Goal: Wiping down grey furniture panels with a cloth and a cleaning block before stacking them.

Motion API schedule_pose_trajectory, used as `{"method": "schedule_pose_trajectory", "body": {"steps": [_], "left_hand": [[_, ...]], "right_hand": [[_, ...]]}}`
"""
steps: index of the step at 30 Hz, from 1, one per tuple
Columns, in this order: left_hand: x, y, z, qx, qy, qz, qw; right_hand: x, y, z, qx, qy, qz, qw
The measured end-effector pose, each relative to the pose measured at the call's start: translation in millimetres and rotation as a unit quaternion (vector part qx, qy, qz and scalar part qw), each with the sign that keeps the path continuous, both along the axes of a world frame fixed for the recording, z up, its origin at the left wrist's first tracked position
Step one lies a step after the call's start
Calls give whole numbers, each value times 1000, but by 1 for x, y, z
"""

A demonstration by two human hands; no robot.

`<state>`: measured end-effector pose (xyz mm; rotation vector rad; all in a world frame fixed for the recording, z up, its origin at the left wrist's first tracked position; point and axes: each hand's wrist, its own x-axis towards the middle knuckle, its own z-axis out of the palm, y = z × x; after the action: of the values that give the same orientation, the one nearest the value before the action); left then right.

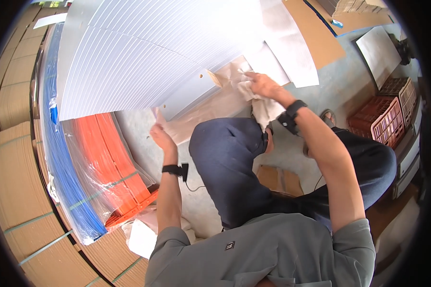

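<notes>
A large white ribbed panel (143,52) with two small holes along its plain near edge lies before me. Beneath that edge runs a brownish, shiny sheet (191,120). At its left end, my left hand (163,137) is closed, fingertips pinching the sheet's corner. Farther right, my right hand (268,88) grips a crumpled off-white cloth (265,111), which hangs down beside my knee. Part of the cloth is bunched against the sheet under my fingers. Both wrists wear black straps.
Stacked flat cardboard (14,162) lines the left side. Next to it lie plastic-wrapped blue strips (74,191) and orange pieces (108,158). Reddish-brown crates (380,119) stand at right on the grey floor. A brown cardboard piece (280,179) lies between my legs.
</notes>
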<state>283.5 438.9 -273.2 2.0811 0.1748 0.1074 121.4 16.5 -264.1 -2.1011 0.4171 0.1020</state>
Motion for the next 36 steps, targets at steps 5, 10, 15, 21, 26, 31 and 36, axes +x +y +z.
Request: {"method": "schedule_pose_trajectory", "body": {"steps": [5,10,15,21,26,31,36], "left_hand": [[-39,-37,1,195,69,-364,908],[8,-75,-6,204,23,-412,888],[-4,-69,-7,276,27,-427,861],[-135,-145,102,72,34,-494,866],[-201,-193,199,-177,-139,-479,849],[-268,-268,249,-129,-248,-594,755],[-334,-348,259,-236,-37,-666,706]], "right_hand": [[-59,-57,13,-70,43,-45,996],[-107,-82,58,-110,74,-32,991],[-145,-95,116,-158,38,-42,986],[-201,-89,196,-84,-51,-136,986],[-240,-66,257,-160,-123,-166,965],[-282,-39,310,-104,-175,-152,967],[-324,-38,331,-67,-164,-155,972]]}}
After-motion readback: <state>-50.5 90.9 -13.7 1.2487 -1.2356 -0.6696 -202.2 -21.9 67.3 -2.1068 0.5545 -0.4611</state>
